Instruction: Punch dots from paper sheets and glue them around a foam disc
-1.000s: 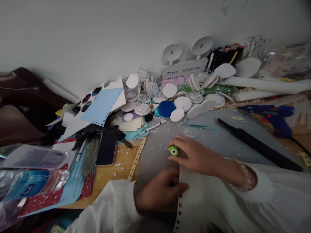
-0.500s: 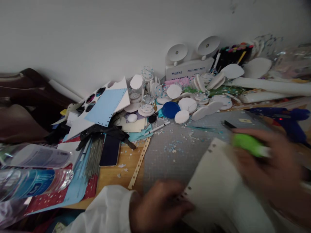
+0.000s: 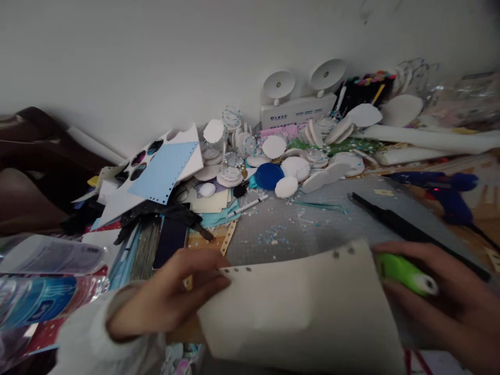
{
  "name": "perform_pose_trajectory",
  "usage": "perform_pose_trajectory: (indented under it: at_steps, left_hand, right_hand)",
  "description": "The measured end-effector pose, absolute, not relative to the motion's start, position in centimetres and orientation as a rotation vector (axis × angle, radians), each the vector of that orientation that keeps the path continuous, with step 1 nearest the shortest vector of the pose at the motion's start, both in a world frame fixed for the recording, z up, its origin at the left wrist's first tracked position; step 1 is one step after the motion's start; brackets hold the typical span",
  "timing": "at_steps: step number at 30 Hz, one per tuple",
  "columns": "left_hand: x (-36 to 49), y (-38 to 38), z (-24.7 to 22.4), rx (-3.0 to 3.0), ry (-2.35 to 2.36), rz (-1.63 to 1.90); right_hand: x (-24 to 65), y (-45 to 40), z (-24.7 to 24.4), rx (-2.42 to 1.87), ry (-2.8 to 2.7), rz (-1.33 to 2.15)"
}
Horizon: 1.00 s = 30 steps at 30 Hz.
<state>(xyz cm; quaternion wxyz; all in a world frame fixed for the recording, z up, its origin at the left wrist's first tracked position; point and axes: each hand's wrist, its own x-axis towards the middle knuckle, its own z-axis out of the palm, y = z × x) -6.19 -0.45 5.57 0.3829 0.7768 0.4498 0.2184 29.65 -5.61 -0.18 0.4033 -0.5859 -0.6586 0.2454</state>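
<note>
A cream sheet of paper (image 3: pixel 304 312) is held up at the front, with small star-like holes along its upper edge near both corners. My left hand (image 3: pixel 175 297) pinches its upper left corner between thumb and fingers. My right hand (image 3: pixel 441 291) is closed round a small green and white craft punch (image 3: pixel 404 273), which sits at the sheet's upper right edge. Whether the paper is inside the punch's slot, I cannot tell. Behind the sheet, blue and white paper bits (image 3: pixel 269 237) are scattered on the grey cutting mat (image 3: pixel 250 250).
A black long-handled tool (image 3: pixel 414 229) lies on the mat's right side, near a blue glue gun (image 3: pixel 449 190) with a red light. White discs (image 3: pixel 295 169) and a blue lid (image 3: pixel 269 176) crowd the back. Bottles (image 3: pixel 39 299) lie at the left, near a phone (image 3: pixel 171 239).
The sheet has turned so its punched edge runs across the view. My left hand has moved left and up; my right hand has lowered, and the black tool now shows fully.
</note>
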Motion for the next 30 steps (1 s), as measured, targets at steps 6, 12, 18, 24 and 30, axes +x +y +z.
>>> perform_pose_trajectory:
  at_steps: [6, 12, 18, 24, 30]
  left_hand:
    - [-5.5, -0.1, 5.4, 1.997, 1.087, 0.339]
    - [-1.8, 1.5, 1.4, 1.871, 1.056, 0.098]
    - [-1.1, 2.7, -0.8, 1.839, 1.097, 0.268]
    - [-1.9, 2.9, -1.6, 1.842, 1.058, 0.378]
    - [-2.6, 2.7, -1.5, 1.849, 0.903, 0.352]
  right_hand:
    - [26.6, -0.4, 1.6, -1.479, -1.418, 0.909]
    - [23.1, 2.4, 1.7, -1.165, -1.414, 1.311]
    - [20.8, 2.7, -1.7, -1.041, -1.508, 1.544]
    - [21.6, 2.5, -4.3, -1.061, -1.684, 1.558]
    - [23.2, 3.3, -3.8, -0.985, -1.705, 1.241]
